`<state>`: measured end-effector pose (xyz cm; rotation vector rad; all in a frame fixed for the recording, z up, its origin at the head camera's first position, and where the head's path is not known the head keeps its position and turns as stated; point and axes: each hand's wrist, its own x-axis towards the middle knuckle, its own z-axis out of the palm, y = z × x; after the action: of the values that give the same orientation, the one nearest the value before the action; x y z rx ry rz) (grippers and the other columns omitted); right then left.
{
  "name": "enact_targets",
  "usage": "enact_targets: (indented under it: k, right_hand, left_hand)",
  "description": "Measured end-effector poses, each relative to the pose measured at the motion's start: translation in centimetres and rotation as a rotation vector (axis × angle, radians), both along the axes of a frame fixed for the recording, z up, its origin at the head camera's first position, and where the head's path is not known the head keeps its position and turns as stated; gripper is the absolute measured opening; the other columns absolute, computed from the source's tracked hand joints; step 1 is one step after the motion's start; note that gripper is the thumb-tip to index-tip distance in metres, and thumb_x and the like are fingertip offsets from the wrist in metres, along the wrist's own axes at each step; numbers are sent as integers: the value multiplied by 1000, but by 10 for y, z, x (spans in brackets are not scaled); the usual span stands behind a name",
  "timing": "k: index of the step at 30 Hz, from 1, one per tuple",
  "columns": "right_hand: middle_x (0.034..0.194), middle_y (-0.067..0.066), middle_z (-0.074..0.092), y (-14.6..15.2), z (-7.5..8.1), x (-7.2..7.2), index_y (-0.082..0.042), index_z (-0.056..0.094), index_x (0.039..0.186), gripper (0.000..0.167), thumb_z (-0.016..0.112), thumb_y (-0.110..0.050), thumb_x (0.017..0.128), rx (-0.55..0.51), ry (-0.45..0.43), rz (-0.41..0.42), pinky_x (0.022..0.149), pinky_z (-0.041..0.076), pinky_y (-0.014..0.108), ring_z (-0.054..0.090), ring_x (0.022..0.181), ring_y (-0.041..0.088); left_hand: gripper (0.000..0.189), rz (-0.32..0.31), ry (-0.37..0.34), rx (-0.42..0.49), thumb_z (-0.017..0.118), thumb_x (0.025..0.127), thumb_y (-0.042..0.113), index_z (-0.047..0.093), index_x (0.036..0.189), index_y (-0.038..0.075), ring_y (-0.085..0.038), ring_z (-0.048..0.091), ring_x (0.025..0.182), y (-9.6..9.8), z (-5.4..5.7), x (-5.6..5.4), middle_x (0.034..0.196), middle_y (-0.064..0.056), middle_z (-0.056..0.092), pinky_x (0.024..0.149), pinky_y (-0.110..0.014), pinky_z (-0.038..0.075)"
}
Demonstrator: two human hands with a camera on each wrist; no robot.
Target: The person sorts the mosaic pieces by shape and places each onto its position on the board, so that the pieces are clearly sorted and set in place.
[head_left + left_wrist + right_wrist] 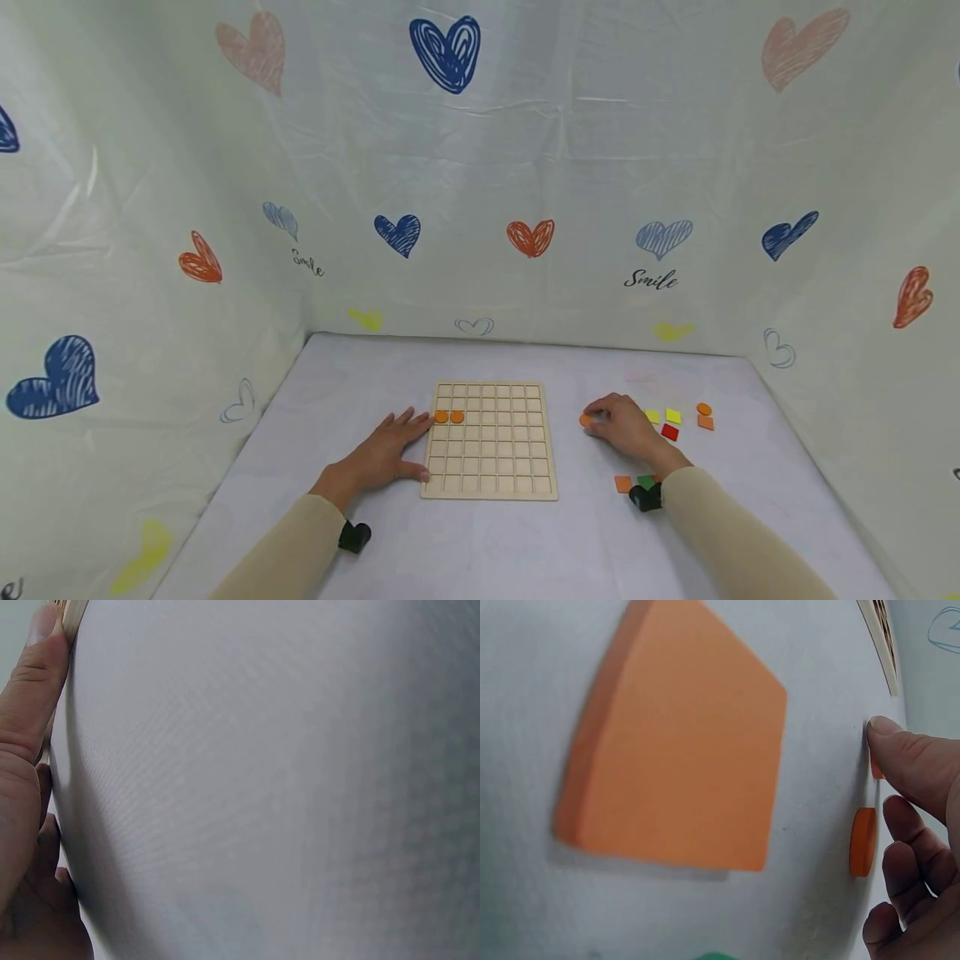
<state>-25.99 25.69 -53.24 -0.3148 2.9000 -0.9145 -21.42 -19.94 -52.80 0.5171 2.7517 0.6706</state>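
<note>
A pale wooden grid board lies on the table, with two orange discs side by side in a row near its upper left. My left hand rests at the board's left edge, fingers spread; its thumb touches the board's edge in the left wrist view. To the right of the board my right hand pinches a small orange disc between thumb and fingers. Another orange disc lies by its curled fingers in the right wrist view.
Beyond the right hand lie yellow squares, a red square, an orange disc and an orange square. Closer to me, near the right wrist, are an orange square and a green piece. Heart-printed curtains surround the table.
</note>
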Motion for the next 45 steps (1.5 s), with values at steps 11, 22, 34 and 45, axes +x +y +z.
enact_targets:
  k: [11,22,34,45]
  right_hand:
    - [114,6,73,0,2,-1,-8,78,112,21,81,-15,93,-27,-4,-11,102,53,54,62,111,29]
    - [108,3,72,-4,10,3,-14,76,117,23,78,-26,97,-214,-68,-91,75,56,31,59,94,22]
    - [107,3,77,-24,13,8,-11,75,124,33,81,-26,95,-419,-50,-134,75,56,20,66,92,15]
    - [103,5,75,-52,24,9,-8,77,121,31,83,-21,93,-517,-15,-76,69,52,20,58,88,18]
  left_hand:
    - [101,-14,5,-9,87,81,51,40,164,16,-32,19,164,-1,-2,-1,170,-5,38,136,-52,10]
    - [101,-15,4,-8,87,81,50,40,164,16,-32,19,164,0,0,-1,171,-5,38,136,-52,10]
    - [100,-6,-1,-12,87,81,50,41,164,17,-32,19,164,0,0,0,171,-4,38,136,-52,10]
    - [100,8,-13,-2,88,81,48,41,164,17,-31,19,164,2,3,1,171,-4,38,136,-52,9]
